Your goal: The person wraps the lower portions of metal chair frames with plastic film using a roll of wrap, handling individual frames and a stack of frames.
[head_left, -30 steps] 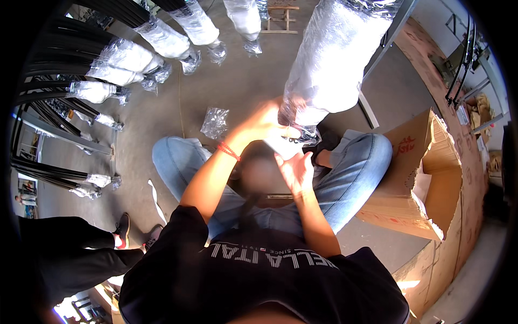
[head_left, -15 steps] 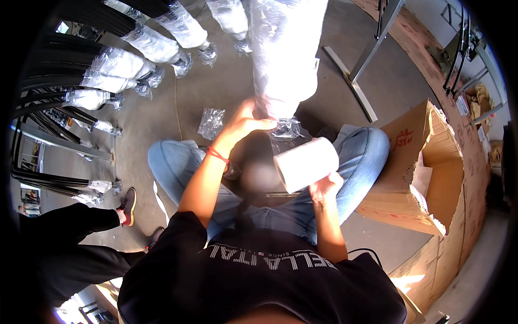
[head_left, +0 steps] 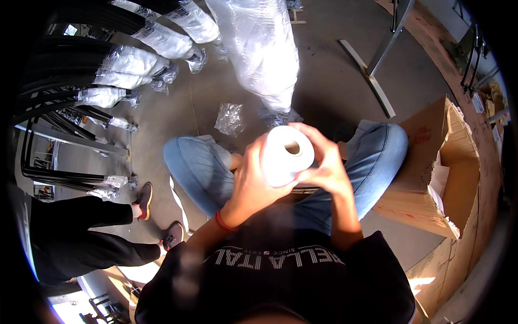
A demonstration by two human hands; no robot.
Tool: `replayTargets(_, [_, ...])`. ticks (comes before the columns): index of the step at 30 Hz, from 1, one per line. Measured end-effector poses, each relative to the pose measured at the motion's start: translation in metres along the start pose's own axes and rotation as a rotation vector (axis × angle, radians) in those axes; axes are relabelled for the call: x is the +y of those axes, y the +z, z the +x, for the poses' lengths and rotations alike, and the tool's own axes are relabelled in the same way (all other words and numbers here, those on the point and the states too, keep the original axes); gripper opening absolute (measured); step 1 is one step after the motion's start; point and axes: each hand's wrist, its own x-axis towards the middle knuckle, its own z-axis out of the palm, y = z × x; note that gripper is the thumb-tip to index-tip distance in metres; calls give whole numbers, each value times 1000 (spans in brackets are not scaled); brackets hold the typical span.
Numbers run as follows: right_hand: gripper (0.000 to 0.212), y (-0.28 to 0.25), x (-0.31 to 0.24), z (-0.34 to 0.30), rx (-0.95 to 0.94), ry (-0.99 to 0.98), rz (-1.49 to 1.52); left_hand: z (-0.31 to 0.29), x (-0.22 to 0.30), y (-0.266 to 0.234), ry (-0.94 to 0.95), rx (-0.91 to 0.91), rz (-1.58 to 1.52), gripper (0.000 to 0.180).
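Note:
Both of my hands grip a white roll of stretch film [head_left: 276, 165] in front of my lap, its cardboard core facing up toward me. My left hand [head_left: 249, 175] wraps the roll's left side, and a red string circles that wrist. Around the right side curl the fingers of my right hand [head_left: 328, 162]. Just beyond the roll hangs a long bundle [head_left: 261, 59] wrapped in white padding and clear film, its narrow lower end gathered in loose film. Whether a strand of film still joins the roll to the bundle, I cannot tell.
More film-wrapped ends [head_left: 132, 67] of black rods line the left. A crumpled piece of clear film [head_left: 230, 119] lies on the floor. At my right stands an open cardboard box [head_left: 413, 181], with a metal stand foot [head_left: 372, 81] beyond it. Another person's shoes [head_left: 144, 201] are at left.
My left hand has left the bundle's lower end and joined my right hand on the roll. The roll has moved left and tipped upright. The hanging bundle appears further left.

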Motion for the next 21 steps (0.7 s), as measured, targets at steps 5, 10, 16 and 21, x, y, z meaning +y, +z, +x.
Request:
replayTargets(5, [36,-33,47,102,351,9,185,-4,-22,-17,-232,21,-683,79])
replayTargets(10, [23,2,44,145,-307,377,173,-11,-53,-27,-321,87,-801,74])
replayTargets(16, [30,7,72,152,-517,369,216,27,-93,-52,-246,256,-734,50])
replayTargets(21, [49,9,54,139,-480,372,461,100,-110,-33,-167,207,-771,64])
